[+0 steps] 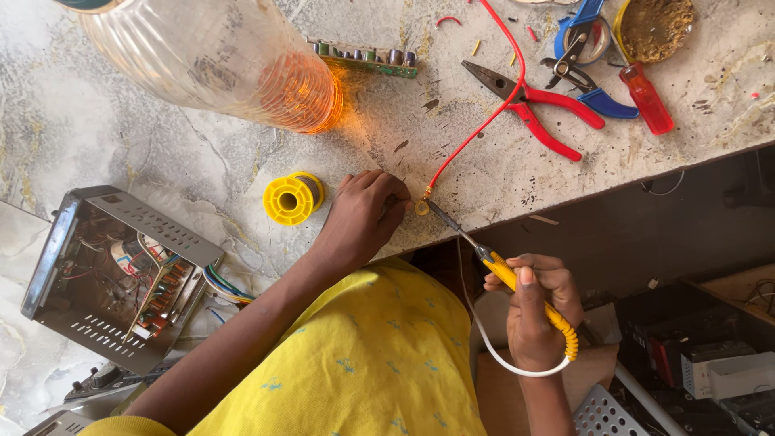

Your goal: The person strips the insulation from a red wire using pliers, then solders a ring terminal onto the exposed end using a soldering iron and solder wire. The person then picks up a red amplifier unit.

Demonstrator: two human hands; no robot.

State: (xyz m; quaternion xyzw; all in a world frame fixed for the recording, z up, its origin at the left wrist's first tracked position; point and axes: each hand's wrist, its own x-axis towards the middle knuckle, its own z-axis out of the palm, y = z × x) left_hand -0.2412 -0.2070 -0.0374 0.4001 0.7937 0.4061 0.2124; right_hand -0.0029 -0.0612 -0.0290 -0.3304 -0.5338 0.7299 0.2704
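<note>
At the bench edge, my left hand (361,216) pinches the red wire (476,129) end beside the yellow spool (292,199), while my right hand (534,311) is clamped on the soldering iron (504,274), tip touching that end; red pliers (539,109) lie beyond.

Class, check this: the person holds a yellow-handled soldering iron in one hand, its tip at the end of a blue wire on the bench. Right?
Not quite: the wire is red, not blue. The head view shows the right hand holding the soldering iron, tip at the wire's end.
</note>
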